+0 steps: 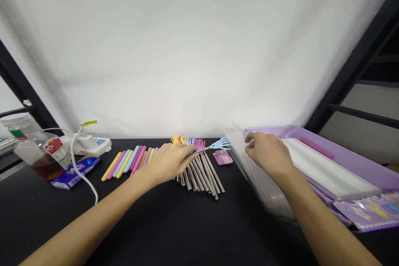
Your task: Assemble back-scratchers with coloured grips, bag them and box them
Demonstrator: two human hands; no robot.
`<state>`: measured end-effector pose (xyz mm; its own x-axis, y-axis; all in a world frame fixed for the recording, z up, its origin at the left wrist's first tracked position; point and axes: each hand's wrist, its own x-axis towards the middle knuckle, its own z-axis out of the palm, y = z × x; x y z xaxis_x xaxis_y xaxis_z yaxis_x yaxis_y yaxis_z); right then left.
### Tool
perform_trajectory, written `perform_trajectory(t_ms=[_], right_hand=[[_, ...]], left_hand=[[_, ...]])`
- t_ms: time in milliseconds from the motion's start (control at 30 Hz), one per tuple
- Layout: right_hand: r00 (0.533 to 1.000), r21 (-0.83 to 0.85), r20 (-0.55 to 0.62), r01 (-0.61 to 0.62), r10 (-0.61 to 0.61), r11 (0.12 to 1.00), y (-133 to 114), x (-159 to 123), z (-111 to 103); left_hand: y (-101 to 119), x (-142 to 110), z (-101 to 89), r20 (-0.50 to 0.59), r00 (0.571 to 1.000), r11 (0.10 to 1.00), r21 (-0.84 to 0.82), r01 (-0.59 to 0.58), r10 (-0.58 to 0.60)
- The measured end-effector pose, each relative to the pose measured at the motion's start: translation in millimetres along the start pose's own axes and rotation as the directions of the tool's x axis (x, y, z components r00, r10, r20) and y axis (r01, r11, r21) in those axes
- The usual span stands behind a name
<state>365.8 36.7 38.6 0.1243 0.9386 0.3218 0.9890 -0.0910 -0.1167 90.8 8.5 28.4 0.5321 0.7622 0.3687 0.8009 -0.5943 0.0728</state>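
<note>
My left hand [177, 158] is closed, pinching the thin metal rod of a back scratcher [220, 144] between thumb and forefinger. The scratcher's light blue, hand-shaped head points right. Under and beside this hand lies a bundle of metal-rod back scratchers [202, 174], their yellow, blue and pink heads toward the wall. My hand hides part of them. Above a stack of clear plastic bags [264, 189] is my right hand [268, 153], fingers bent with a small gap between thumb and forefinger. Nothing shows between them; whether it touches the bags I cannot tell.
Several coloured handles [124, 162] lie left of the bundle. Farther left are a jar of dark liquid [46, 160], a blue packet [76, 172] and a power strip [93, 145] with a white cable. Small pink cards [223, 157] lie mid-table. A purple box [352, 153] stands right.
</note>
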Motion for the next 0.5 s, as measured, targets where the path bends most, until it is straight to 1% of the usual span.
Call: perform_trajectory(t_ms=[33,67,100,133,167,200,233,267,300,333,433,500], right_hand=[[0.999,-0.011,-0.036,-0.006,0.006,1.000,-3.3,-1.8,-3.3],[0.997,-0.020,-0.079,-0.009,0.007,1.000,-7.0,-3.8,-6.4],[0.992,-0.025,-0.128,-0.003,0.000,1.000,-10.8,-5.9,-9.0],[0.984,-0.027,-0.177,0.014,-0.019,1.000,-14.7,-8.1,-11.1],[0.974,-0.029,-0.222,0.042,-0.047,0.999,-18.4,-10.2,-12.6],[0.963,-0.034,-0.256,0.075,-0.081,0.997,-21.7,-12.1,-13.6],[0.956,-0.041,-0.274,0.100,-0.107,0.994,-24.2,-13.7,-14.2],[0.956,-0.053,-0.270,0.109,-0.119,0.993,-25.9,-14.8,-14.3],[0.962,-0.068,-0.249,0.100,-0.114,0.993,-26.8,-15.5,-14.1],[0.971,-0.086,-0.217,0.081,-0.098,0.993,-27.1,-15.6,-13.5],[0.993,-0.138,-0.111,0.029,-0.044,0.990,-26.4,-14.5,-9.5],[0.998,-0.155,-0.048,0.032,-0.040,0.987,-26.8,-13.5,-5.4]], left_hand=[[1.3,0.1,-0.6,-0.014,1.000,0.998,-0.052,0.017,-0.018],[3.2,0.5,-1.6,-0.018,0.998,0.988,-0.148,0.049,-0.052],[5.5,1.0,-2.9,-0.004,0.995,0.953,-0.288,0.094,-0.099],[8.3,1.8,-4.6,0.035,0.989,0.880,-0.453,0.147,-0.147],[11.4,2.6,-6.4,0.092,0.979,0.770,-0.607,0.198,-0.180],[14.5,3.4,-8.2,0.147,0.970,0.649,-0.722,0.238,-0.191],[17.4,4.1,-9.9,0.183,0.965,0.550,-0.794,0.259,-0.190],[19.8,4.7,-11.3,0.199,0.963,0.491,-0.830,0.265,-0.184],[21.5,5.0,-12.3,0.199,0.963,0.468,-0.844,0.263,-0.181],[22.6,4.9,-12.9,0.192,0.964,0.468,-0.846,0.257,-0.182],[22.2,3.6,-11.9,0.181,0.965,0.492,-0.833,0.253,-0.191],[20.3,2.3,-10.0,0.177,0.965,0.507,-0.824,0.254,-0.195]])
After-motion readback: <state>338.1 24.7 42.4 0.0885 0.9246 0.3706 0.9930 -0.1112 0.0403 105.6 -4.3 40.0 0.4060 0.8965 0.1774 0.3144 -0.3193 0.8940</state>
